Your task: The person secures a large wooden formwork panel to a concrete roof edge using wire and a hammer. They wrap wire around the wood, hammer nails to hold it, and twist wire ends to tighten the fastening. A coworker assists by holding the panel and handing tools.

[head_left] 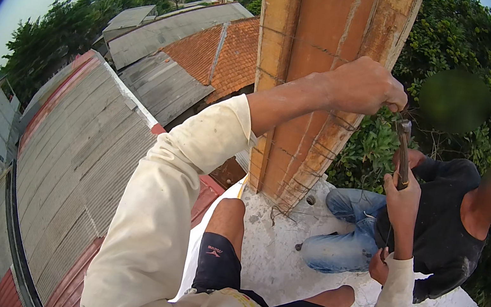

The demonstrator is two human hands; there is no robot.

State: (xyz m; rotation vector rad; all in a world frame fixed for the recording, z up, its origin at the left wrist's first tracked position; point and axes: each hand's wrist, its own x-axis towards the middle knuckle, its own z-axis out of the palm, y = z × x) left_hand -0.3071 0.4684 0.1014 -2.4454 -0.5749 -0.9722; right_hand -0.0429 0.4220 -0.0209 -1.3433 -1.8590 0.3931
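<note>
Head view: the left hand (368, 86) is clenched beside the upper right edge of the column, its fingertips pressed together; whether a wire end is pinched between them is too small to tell. Just below those fingertips, the right hand (403, 201) grasps a dark, slender metal hand tool with a blunt head (405, 154), held nearly upright with its head toward the left hand. Whether head and fingers touch, I cannot tell.

Such close work seems best done with a firm grip low on the handle, small wrist movements, and the left fingertips clear of the tool's head. A steady left forearm would probably help too.

Behind that forearm rises a tall orange-brown board column with yellowish timber edges (327, 25), crossed by thin dark wires (317, 48). A loose wire tangle (275, 213) at its foot could snag a shoe.

Beyond the tool, a co-worker in a black top and blue jeans (442, 210) sits low on the pale, rough concrete ledge (264, 240), one hand near the tool, so slow strokes look wise. Farther left lies a grey corrugated roof (79, 146).
</note>
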